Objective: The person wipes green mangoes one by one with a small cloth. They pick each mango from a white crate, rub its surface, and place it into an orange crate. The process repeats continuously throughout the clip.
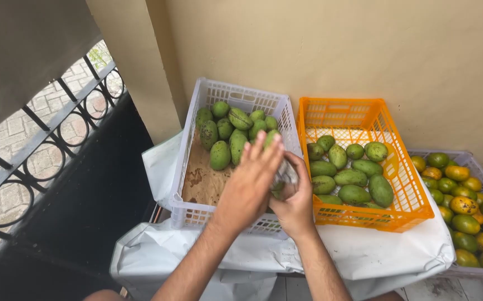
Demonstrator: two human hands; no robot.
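We find both hands joined over the near rim between the two crates: the right hand (296,203) is cupped closed around a green mango wrapped in a pale cloth or paper (282,184), and the left hand (251,181), fingers extended flat toward 12 o'clock, presses on it from 9 o'clock. The fruit's long axis is hidden. The white slatted plastic crate of green mangoes (192,161) lies at 11 o'clock of the grip, the orange plastic crate of green mangoes (406,192) at 2 o'clock.
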